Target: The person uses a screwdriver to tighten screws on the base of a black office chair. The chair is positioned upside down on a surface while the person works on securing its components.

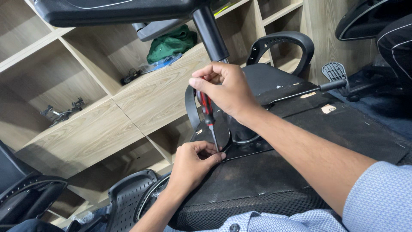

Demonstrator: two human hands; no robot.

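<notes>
gripping screwdriver [207, 112], green cloth [171, 43] in shelf [154, 92]

Both hands curled shut, right hand [225, 90] above left hand [193, 161].

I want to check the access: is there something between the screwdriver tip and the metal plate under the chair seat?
Nothing visible blocks it. The screwdriver, held by the right hand, points straight down to the metal plate. The left hand pinches right beside the tip, not under it.
</notes>
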